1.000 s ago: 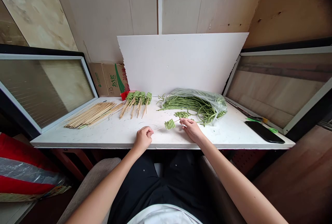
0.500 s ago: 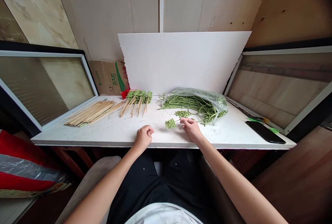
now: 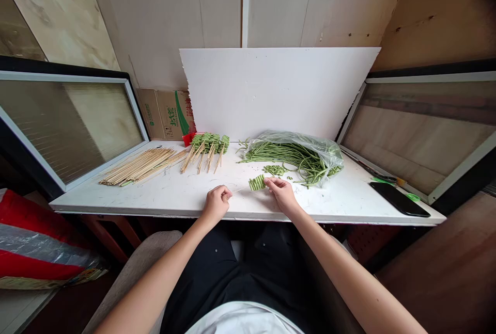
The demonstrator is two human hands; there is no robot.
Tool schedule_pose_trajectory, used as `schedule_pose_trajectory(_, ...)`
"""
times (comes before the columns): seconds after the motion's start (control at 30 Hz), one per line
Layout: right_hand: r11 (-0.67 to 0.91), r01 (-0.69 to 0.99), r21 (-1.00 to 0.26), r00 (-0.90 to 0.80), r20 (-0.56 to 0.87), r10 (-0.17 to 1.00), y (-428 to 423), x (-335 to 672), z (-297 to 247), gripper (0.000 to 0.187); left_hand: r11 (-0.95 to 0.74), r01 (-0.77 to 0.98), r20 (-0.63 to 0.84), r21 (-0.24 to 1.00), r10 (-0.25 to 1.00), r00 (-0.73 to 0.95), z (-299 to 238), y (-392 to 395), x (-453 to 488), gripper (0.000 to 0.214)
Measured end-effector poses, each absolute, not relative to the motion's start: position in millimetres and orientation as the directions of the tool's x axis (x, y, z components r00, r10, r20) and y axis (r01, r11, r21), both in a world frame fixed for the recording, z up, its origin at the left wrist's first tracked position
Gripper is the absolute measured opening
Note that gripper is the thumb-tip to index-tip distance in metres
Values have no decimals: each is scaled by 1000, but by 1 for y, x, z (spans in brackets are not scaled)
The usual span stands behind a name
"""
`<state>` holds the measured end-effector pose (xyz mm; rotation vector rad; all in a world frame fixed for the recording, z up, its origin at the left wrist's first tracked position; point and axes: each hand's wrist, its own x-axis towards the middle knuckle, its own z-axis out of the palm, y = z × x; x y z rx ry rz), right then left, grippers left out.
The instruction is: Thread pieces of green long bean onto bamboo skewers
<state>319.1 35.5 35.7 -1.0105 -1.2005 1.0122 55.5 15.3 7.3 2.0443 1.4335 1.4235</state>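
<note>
My left hand (image 3: 217, 203) is closed around one end of a thin bamboo skewer (image 3: 237, 190), above the front of the white table. Cut pieces of green long bean (image 3: 256, 183) sit side by side along the skewer's right part. The thumb and fingers of my right hand (image 3: 282, 194) pinch at the right end of this row; the skewer's tip is hidden there. Just behind lies a small pile of cut bean pieces (image 3: 274, 170). Farther back, whole long beans (image 3: 279, 153) spill from a clear plastic bag (image 3: 329, 149).
Finished bean skewers (image 3: 209, 144) are stacked at the back left, beside loose bamboo skewers (image 3: 141, 165). A cardboard box (image 3: 158, 114) stands behind them. At the right are a black phone (image 3: 400, 199) and scissors with green handles (image 3: 413, 196). A white board (image 3: 279, 91) leans at the back.
My right hand has moved left along the skewer, from its tip to the end of the bean row. My left hand keeps its grip. The view has shifted slightly.
</note>
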Motion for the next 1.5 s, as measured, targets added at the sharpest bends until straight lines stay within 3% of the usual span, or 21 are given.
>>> schedule_pose_trajectory(0.17, 260, 58, -964, 98, 264, 959, 40, 334, 43, 46, -456, 541, 558, 707, 829, -31, 8, 15, 54, 17)
schedule_pose_trajectory(0.27, 294, 267, -918, 85, 327, 941, 48, 344, 44, 37, -437, 537, 555, 722, 829, -72, 8, 16, 50, 16)
schedule_pose_trajectory(0.4, 388, 613, -688, -101, 420, 902, 66, 344, 41, 30, -429, 543, 555, 722, 827, -85, 8, 17, 44, 16)
schedule_pose_trajectory(0.5, 405, 783, -472, -203, 422, 884, 83, 336, 39, 27, -422, 547, 552, 723, 829, -89, 8, 17, 43, 16)
schedule_pose_trajectory(0.63, 367, 857, -362, -232, 364, 902, 98, 326, 40, 20, -416, 548, 544, 725, 835, -85, 7, 17, 43, 15)
schedule_pose_trajectory(0.77, 300, 861, -411, -173, 319, 932, 102, 321, 43, 12, -414, 547, 540, 728, 838, -83, 6, 17, 43, 15)
schedule_pose_trajectory(0.9, 363, 733, -576, -128, 407, 905, 98, 323, 41, 11, -418, 555, 547, 719, 833, -81, 7, 16, 44, 15)
schedule_pose_trajectory(1.0, 407, 427, -807, -60, 424, 904, 86, 332, 37, 18, -433, 542, 556, 720, 827, -78, 7, 15, 44, 15)
schedule_pose_trajectory(1.1, 265, 64, -962, 24, 267, 963, 69, 345, 32, 36, -474, 514, 577, 715, 815, -50, 6, 13, 44, 15)
schedule_pose_trajectory(1.17, 173, -115, -978, 14, 172, 985, 58, 353, 31, 41, -511, 496, 597, 703, 802, -19, 5, 12, 44, 15)
schedule_pose_trajectory(1.3, 110, -350, -930, -105, 155, 982, 45, 360, 36, 36, -535, 486, 610, 691, 793, 4, 6, 10, 46, 15)
schedule_pose_trajectory(1.5, 52, -457, -888, -148, 134, 980, 45, 354, 39, 33, -515, 488, 592, 705, 806, -5, 9, 9, 47, 16)
